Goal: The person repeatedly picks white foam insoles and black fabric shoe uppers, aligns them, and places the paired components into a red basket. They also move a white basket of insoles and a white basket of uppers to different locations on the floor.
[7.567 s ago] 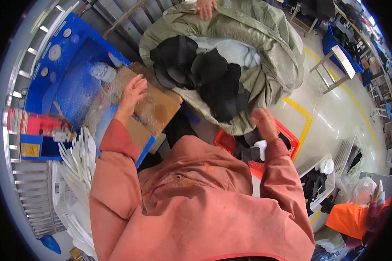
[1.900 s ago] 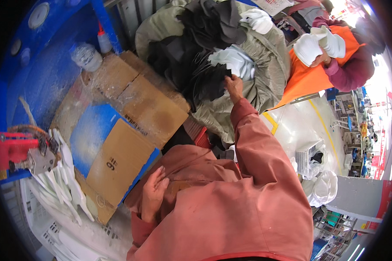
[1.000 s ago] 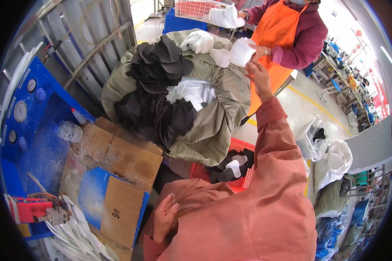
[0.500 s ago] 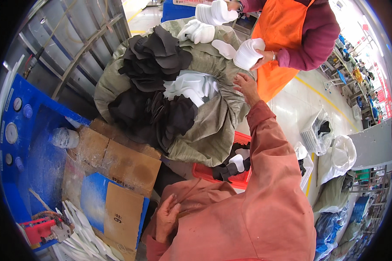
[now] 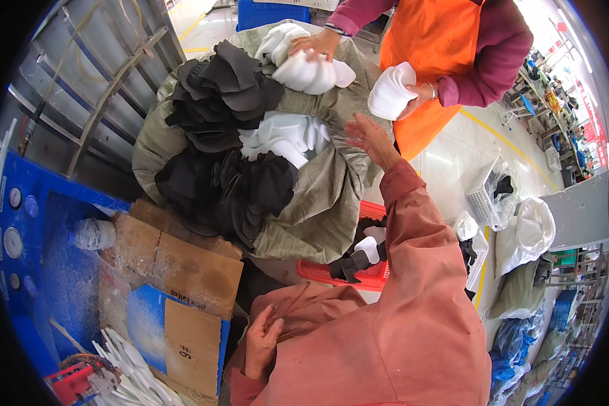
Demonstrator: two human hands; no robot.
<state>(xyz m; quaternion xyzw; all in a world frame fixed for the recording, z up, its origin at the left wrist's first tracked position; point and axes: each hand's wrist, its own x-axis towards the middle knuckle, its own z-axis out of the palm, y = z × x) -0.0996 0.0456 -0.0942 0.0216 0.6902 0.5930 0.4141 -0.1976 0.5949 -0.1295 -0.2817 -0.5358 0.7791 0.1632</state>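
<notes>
My right hand [image 5: 375,140] reaches forward past the rim of a big grey-green sack [image 5: 298,223]; its fingers are spread and hold nothing. Just beyond them, a co-worker's hand [image 5: 421,98] grips a stack of white insole-shaped pieces [image 5: 390,91]. The co-worker's other hand [image 5: 316,44] rests on more white pieces [image 5: 306,73] lying on the sack. Black pieces of similar sheet [image 5: 227,91] fan out over the sack's left side, with white ones [image 5: 284,135] in its middle. Low by my lap, my left hand [image 5: 260,344] is empty, its fingers loosely apart.
A red basket [image 5: 372,276] with black and white pieces stands below the sack. To the left are a blue machine [image 5: 51,264], cardboard [image 5: 196,271] and a pile of white strips [image 5: 139,375]. White baskets [image 5: 479,196] and sacks [image 5: 524,237] stand on the right.
The co-worker set the second white stack down on the sack, beside the other white pieces. My right hand shifted slightly left in the picture, still outstretched. My left hand stayed by my lap.
</notes>
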